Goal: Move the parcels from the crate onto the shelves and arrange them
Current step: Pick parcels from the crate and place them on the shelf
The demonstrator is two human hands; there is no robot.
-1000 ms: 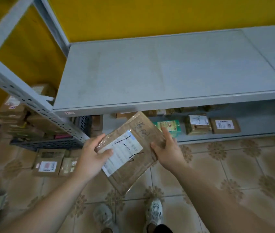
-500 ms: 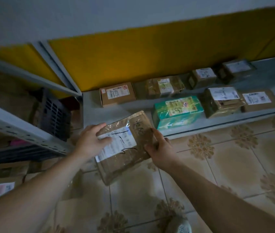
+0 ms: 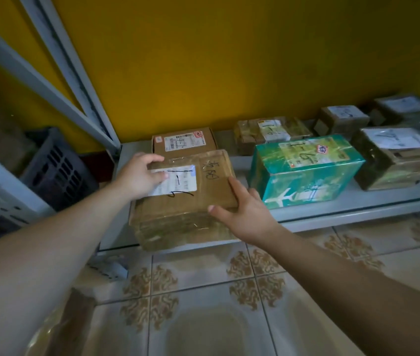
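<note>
Flat brown taped parcel [image 3: 188, 204] bears a scribbled white label [image 3: 178, 179].

Parcel storeroom: labelled parcels [image 3: 304, 170] (handwritten codes) lined on metal shelf [image 3: 357, 210], plastic crate [image 3: 57, 170] beside.

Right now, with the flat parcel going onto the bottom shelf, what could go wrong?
1. The flat cardboard parcel has its near end at the front lip of the bottom shelf; let go there, it may slide onto the tiled floor.
2. Pushed back, it could shove the labelled brown box behind it.
3. The right hand sits between it and the green box; the gap looks tight.
</note>
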